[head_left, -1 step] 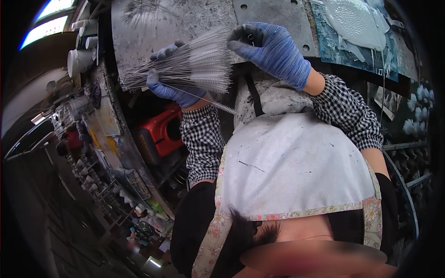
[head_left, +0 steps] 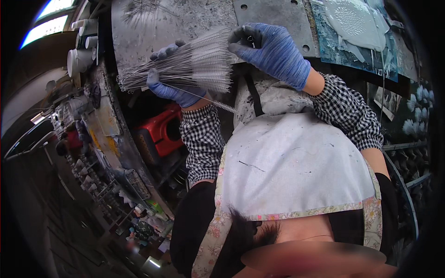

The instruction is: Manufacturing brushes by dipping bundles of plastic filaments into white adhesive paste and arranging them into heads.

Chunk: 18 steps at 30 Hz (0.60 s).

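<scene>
My left hand (head_left: pixel 178 95), in a blue glove with grey fingertips, is closed round a fanned bundle of thin wire brushes (head_left: pixel 211 67). Their pale bristled ends point right and the bare wire ends stick out to the left. One wire brush (head_left: pixel 222 106) slants out below the bunch, towards the apron. My right hand (head_left: pixel 276 55), gloved alike, hovers just right of the bristle tips, its fingers curled together. A small dark ring shape (head_left: pixel 251 39) shows at these fingers; what they grip is mostly hidden.
Ahead lie worn grey metal plates (head_left: pixel 273 21), with loose wire brushes (head_left: pixel 146 8) at far left. White paste (head_left: pixel 357 23) coats a blue board (head_left: pixel 331 53) at far right. A red plastic object (head_left: pixel 162 134) sits below my left forearm; white cups (head_left: pixel 79 62) stand at left.
</scene>
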{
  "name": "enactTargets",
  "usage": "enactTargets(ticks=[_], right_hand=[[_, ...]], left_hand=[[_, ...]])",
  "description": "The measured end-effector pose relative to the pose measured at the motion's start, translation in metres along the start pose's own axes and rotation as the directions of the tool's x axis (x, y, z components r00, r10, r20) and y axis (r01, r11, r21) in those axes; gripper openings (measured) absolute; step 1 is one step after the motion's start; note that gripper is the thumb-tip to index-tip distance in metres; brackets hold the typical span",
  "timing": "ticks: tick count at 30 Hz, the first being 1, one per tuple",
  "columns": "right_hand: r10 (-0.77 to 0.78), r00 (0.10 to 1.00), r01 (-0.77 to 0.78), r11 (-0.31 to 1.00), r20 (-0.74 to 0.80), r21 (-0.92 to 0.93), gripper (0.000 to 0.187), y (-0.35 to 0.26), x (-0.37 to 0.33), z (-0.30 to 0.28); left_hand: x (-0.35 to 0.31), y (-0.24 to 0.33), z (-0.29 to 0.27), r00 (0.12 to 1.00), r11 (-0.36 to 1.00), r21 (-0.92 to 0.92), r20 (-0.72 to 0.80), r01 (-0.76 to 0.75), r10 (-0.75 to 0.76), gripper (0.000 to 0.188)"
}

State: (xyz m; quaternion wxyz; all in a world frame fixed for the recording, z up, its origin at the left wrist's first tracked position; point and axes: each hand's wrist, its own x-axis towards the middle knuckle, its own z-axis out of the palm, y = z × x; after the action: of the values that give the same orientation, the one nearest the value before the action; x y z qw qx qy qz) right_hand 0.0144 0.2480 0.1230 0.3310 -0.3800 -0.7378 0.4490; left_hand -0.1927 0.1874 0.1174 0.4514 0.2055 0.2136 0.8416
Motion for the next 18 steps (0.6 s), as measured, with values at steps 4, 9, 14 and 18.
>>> enactTargets(ticks=[4, 9, 14, 18], right_hand=[[-0.064, 0.998, 0.065, 0.998, -0.027, 0.010, 0.031, 0.0025, -0.0017, -0.0008], [-0.067, 0.997, 0.067, 0.998, -0.027, -0.021, 0.030, 0.0025, -0.0034, -0.0024], [-0.035, 0.999, 0.035, 0.996, 0.004, 0.083, 0.028, 0.0068, -0.0051, -0.0018], [-0.046, 0.998, 0.049, 0.996, 0.043, -0.069, 0.028, 0.0025, -0.0039, -0.0050]], left_hand=[[0.0005, 0.0030, 0.0063, 1.000, 1.000, -0.022, 0.008, 0.007, -0.007, 0.037], [0.0032, 0.0036, 0.0050, 0.997, 0.998, -0.058, 0.072, 0.034, -0.030, 0.038], [0.0015, 0.0048, 0.0047, 0.996, 0.996, -0.063, 0.067, 0.058, -0.054, 0.036], [0.0013, 0.0042, 0.0035, 0.996, 0.995, -0.063, 0.057, 0.077, -0.073, 0.036]])
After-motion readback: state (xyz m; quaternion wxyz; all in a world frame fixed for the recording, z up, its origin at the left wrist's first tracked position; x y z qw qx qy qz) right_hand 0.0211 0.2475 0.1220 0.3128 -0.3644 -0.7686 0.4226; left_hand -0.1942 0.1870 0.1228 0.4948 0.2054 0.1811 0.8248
